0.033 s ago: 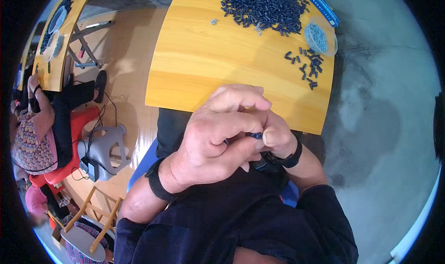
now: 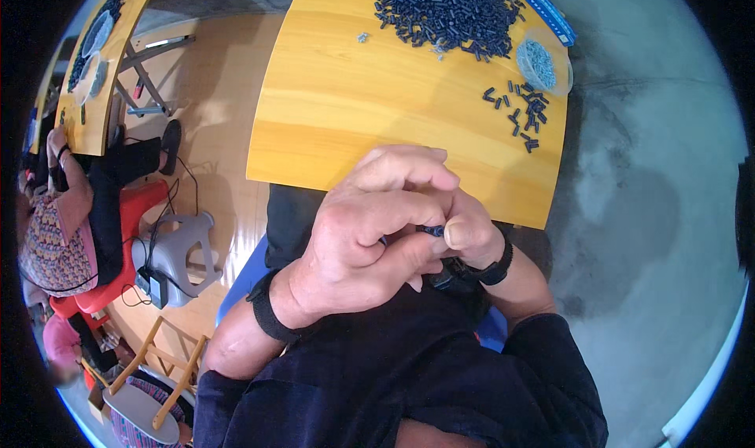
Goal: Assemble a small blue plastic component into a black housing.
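Relative to the preceding frame, no significant change is visible: both hands occupy practically the same position, off the near edge of the table (image 2: 330,117) and above the lap. The part (image 2: 430,231), small and dark, is located between the fingertips of the two hands. The left hand (image 2: 350,232) is closed at thumb and index finger, the tips nearly meeting around the part; its remaining fingers are bent and raised, with gaps between them. The right hand (image 2: 476,235) is closed against the part's right end, thumb tip on top. Its other fingers lie mostly behind the left hand, so the underside of the grip, and whether a second component is held there, cannot be confirmed. The unchanged pose indicates that the work remains at the same stage: the part is under two-handed control and not released. On the table, a large pile (image 2: 444,11) of dark pieces lies at the far side. A smaller group (image 2: 538,106) lies near the right edge, just below the bowl (image 2: 565,77) of pale blue bits (image 2: 538,61). A blue box (image 2: 548,14) lies beyond the bowl.
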Motion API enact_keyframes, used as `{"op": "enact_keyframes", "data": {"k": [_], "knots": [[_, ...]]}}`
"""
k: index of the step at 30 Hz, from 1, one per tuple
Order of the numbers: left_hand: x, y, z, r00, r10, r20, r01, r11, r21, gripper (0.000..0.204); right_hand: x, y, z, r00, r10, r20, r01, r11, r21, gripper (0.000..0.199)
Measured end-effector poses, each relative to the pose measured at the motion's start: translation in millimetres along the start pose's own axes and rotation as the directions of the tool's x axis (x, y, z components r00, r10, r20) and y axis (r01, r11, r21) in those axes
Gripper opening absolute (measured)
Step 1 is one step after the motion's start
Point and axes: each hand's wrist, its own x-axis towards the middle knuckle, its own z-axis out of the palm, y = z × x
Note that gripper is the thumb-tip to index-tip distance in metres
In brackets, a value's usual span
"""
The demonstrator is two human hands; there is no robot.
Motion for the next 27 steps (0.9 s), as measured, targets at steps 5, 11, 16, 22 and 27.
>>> {"op": "enact_keyframes", "data": {"k": [5,11,16,22,27], "knots": [[4.1,-1.2,-3.8,1.000,0.006,0.017,-0.006,1.000,-0.008,0.012,-1.7,-4.2,9.7,0.983,0.018,-0.184,-0.037,0.994,-0.104,0.032],[1.1,-6.9,-7.3,0.996,-0.090,0.017,0.091,0.992,-0.089,0.011,5.3,-6.3,19.2,0.944,0.105,-0.314,-0.141,0.986,-0.094,0.022],[5.8,-4.8,2.8,0.996,-0.070,-0.063,0.062,0.992,-0.112,0.017,5.4,0.7,-0.7,0.995,0.015,-0.103,0.003,0.985,0.174,0.036],[6.2,2.2,10.8,0.974,-0.113,-0.198,0.101,0.993,-0.066,0.022,9.9,2.6,-12.1,0.977,-0.146,0.157,0.119,0.978,0.171,0.053],[4.4,9.1,0.7,0.999,-0.037,-0.012,0.038,0.999,0.027,0.021,4.4,5.3,-9.1,0.983,-0.111,0.144,0.089,0.985,0.147,0.060]]}}
